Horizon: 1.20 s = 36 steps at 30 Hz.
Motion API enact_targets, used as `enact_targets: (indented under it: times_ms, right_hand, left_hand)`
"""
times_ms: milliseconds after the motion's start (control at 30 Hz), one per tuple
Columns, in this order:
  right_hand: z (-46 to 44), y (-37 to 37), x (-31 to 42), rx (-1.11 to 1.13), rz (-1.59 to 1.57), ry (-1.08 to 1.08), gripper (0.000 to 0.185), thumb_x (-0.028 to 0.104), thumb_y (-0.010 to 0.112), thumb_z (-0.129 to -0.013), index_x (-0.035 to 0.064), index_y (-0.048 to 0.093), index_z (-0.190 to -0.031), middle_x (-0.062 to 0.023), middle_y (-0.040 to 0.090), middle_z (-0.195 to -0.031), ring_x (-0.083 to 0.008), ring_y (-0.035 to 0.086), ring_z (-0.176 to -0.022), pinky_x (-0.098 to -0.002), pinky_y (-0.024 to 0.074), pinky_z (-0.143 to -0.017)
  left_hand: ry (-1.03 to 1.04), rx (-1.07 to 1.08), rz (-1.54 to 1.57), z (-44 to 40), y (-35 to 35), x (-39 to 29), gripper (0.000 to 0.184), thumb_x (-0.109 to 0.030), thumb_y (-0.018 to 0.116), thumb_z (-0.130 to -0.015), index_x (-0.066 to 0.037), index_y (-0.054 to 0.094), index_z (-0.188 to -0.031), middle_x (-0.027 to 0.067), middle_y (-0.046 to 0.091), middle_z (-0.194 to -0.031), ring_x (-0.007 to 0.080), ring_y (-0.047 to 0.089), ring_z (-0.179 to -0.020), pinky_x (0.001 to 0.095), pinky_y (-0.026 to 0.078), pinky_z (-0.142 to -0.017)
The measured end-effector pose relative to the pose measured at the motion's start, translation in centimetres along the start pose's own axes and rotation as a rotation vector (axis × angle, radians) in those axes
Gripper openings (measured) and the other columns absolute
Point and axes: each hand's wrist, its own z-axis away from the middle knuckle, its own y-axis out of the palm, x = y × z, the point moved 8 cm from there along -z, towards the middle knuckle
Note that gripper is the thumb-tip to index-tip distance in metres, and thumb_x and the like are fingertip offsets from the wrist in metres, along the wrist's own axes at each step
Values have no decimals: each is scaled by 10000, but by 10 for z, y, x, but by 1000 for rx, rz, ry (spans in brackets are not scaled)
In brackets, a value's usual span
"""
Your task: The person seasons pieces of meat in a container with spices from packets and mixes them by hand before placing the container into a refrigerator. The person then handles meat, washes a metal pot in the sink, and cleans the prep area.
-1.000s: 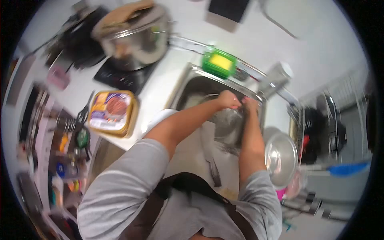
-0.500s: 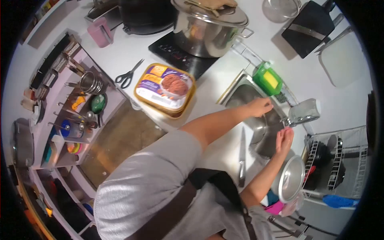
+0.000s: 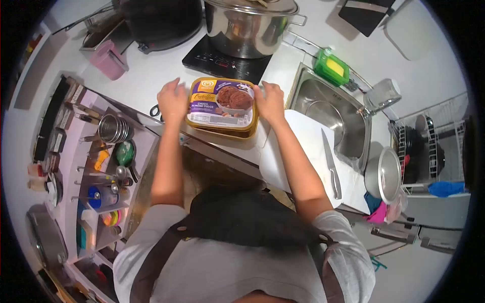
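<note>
A rectangular ice cream tub [image 3: 221,108] with a purple, white and gold lid rests near the counter's front edge. My left hand [image 3: 173,102] is at its left side, fingers stretched forward and open. On the opposite side, my right hand [image 3: 271,103] is also open, its thumb at the lid's right edge. Whether either palm presses on the tub I cannot tell. Behind my left hand, the scissors [image 3: 154,110] show only part of their black handles. A knife [image 3: 331,164] lies on the white cutting board [image 3: 298,134] to the right.
Beyond the tub, a large steel pot [image 3: 242,30] stands on a black induction cooker [image 3: 222,63]. A sink [image 3: 323,111] is at the right, with a metal bowl [image 3: 384,177] nearer me. A pink pitcher [image 3: 108,60] stands at the left, above open shelves [image 3: 111,161].
Both my hands have left the sink area and moved left to the two sides of the ice cream tub. My view has turned, and the cutting board now shows fully.
</note>
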Motion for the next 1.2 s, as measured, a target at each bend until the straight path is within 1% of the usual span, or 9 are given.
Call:
enact_targets:
  times_ms: [67, 133, 467, 567, 700, 900, 1033, 1100, 1200]
  right_hand:
    - [-2, 10, 9, -51, 87, 9, 388, 261, 537, -819, -55, 571, -1041, -280, 554, -962, -385, 532, -918, -410, 425, -825]
    - [-2, 15, 10, 3, 44, 49, 343, 209, 527, -806, -56, 574, -1019, -281, 553, -960, -391, 531, -909, -416, 424, -826]
    - [35, 16, 14, 10, 12, 225, 385, 13, 434, -767, -104, 467, -1132, -294, 562, -879, -410, 563, -835, -440, 454, -761]
    - [35, 23, 11, 86, 76, 256, 409, 9, 442, -762, -101, 447, -1156, -289, 564, -883, -412, 564, -830, -441, 457, -754]
    - [42, 24, 16, 67, 168, 246, 408, 11, 422, -785, -59, 450, -1186, -297, 571, -876, -426, 568, -810, -452, 447, -735]
    - [47, 22, 2, -32, -128, 424, 374, 122, 444, -834, -5, 447, -1186, -259, 595, -906, -401, 585, -846, -442, 448, -762]
    - [68, 42, -29, 88, -465, 669, 496, 254, 569, -771, -7, 449, -1175, -222, 592, -1001, -319, 609, -867, -373, 462, -775]
    - [72, 43, 4, 184, -935, 608, 717, 17, 575, -690, 41, 268, -1338, -134, 506, -1167, -205, 543, -995, -304, 494, -779]
    - [85, 44, 20, 170, -1050, 219, 968, -5, 696, -594, 46, 126, -1375, -151, 468, -1197, -246, 468, -1105, -335, 431, -892]
  left_hand:
    - [-82, 89, 139, 3, 15, 30, 371, -280, 480, -851, 3, 605, -1055, 152, 640, -875, 258, 596, -801, 358, 460, -752]
    - [-417, 604, 409, 26, 43, 24, 404, -311, 457, -885, 5, 571, -1109, 147, 630, -811, 192, 587, -674, 307, 473, -665]
    - [-13, 549, 352, 32, 54, 12, 313, -137, 493, -835, 8, 556, -1105, 191, 617, -730, 272, 630, -679, 337, 474, -613]
    - [43, 513, 171, 42, 59, 11, 404, -95, 464, -821, -35, 483, -1220, 203, 584, -1041, 309, 617, -850, 388, 481, -725]
    - [483, 454, -120, 42, 54, -22, 603, -67, 427, -768, -117, 300, -1355, 112, 246, -1421, 355, 555, -970, 438, 464, -815]
    - [-59, 1023, -131, 35, 64, -1, 525, -168, 460, -790, -116, 352, -1301, 155, 300, -1387, 378, 561, -947, 459, 458, -764]
    - [-259, 640, 588, 54, 92, 64, 547, -257, 607, -730, -45, 445, -1207, 233, 476, -1180, 356, 552, -951, 414, 454, -751]
    - [-172, 949, 323, 75, 112, 99, 549, -218, 652, -703, 15, 479, -1170, 183, 476, -1174, 296, 476, -1071, 369, 408, -860]
    - [-536, 820, 986, 123, 45, 47, 607, -84, 605, -735, -67, 351, -1286, 101, 422, -1231, 250, 452, -1103, 351, 407, -880]
